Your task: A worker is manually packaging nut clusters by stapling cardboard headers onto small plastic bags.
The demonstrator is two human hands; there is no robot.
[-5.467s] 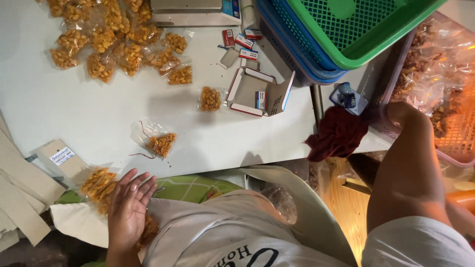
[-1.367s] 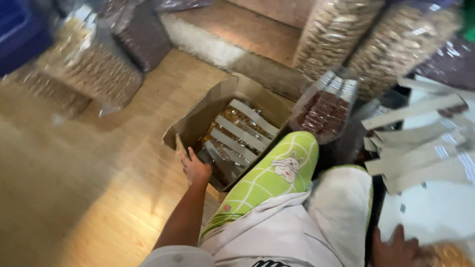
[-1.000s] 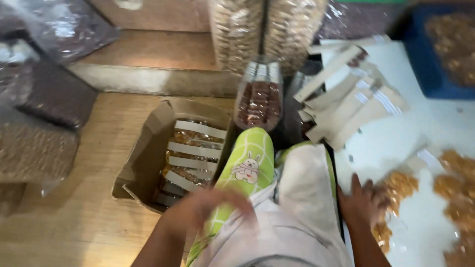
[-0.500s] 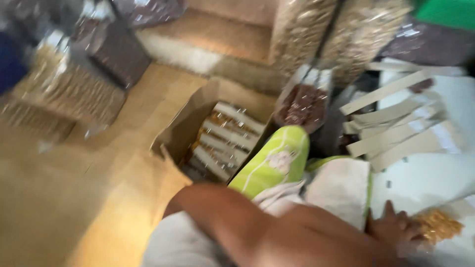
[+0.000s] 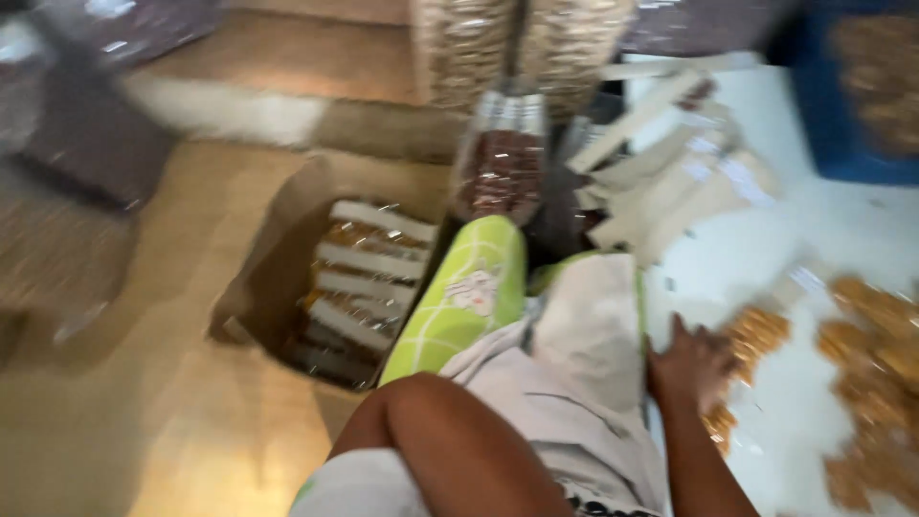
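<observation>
Snack packets (image 5: 756, 330) of orange crisps sit on the white surface (image 5: 862, 230) near its left edge, w/ the right hand (image 5: 691, 362) resting on them, fingers spread, palm down, not gripping anything afaict. Too blurry to call the packets' long axis. Left hand's out of view, only the upper arm (image 5: 450, 450) shows. Cardboard box (image 5: 335, 278) sits on the floor.

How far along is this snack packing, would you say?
Partly done, it seems. The cardboard box on the floor already holds rows of filled packets. The right hand rests on a small snack bag at the white table's edge; the left hand is out of view, with only that arm's elbow showing. More loose bags lie on the table and flat cartons are stacked beyond, so plenty looks unpacked.
</observation>
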